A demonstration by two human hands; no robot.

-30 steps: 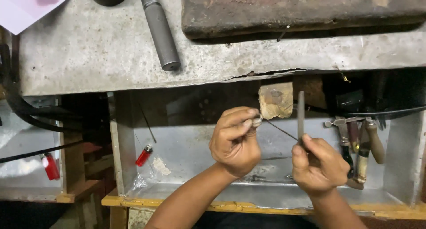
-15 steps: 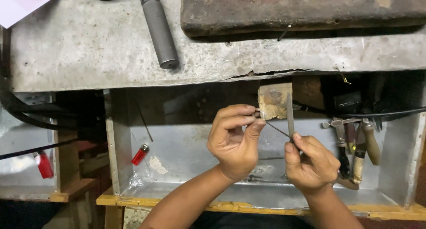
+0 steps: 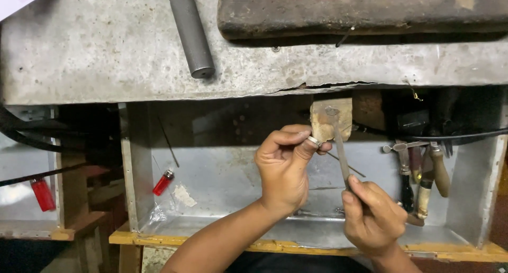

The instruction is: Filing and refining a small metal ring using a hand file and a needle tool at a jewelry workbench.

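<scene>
Silver metal was what the left hand (image 3: 283, 172) had pinched: a small ring (image 3: 314, 141) caught between thumb and fingertips, braced against the face of a worn wooden peg (image 3: 331, 118) that jutted from under the bench edge. The right hand (image 3: 373, 215) was clamped in a fist round the lower end of a slim steel file (image 3: 338, 146), which rose slanting so that its upper part lay against the peg, just beside the ring. For the stroke to go well, I judged that the ring needed to stay seated hard on the wood, so that the peg and not the fingers took the push, with the file kept flat to the band, pressed on the forward stroke only, and the ring turned a little between passes; a loose pinch would likely let it roll and the file skid onto the fingertips. Below the hands a sheet-metal tray (image 3: 476, 199) stood open, with a red lighter (image 3: 163, 182) lying at its left and wooden-handled tools (image 3: 426, 172) hanging at its right. Above, the scarred grey benchtop (image 3: 95, 56) carried a grey steel rod (image 3: 191, 32) and a dark, heavy slab (image 3: 360, 8). A second red lighter (image 3: 42, 194) lay outside the tray, far to the left.
</scene>
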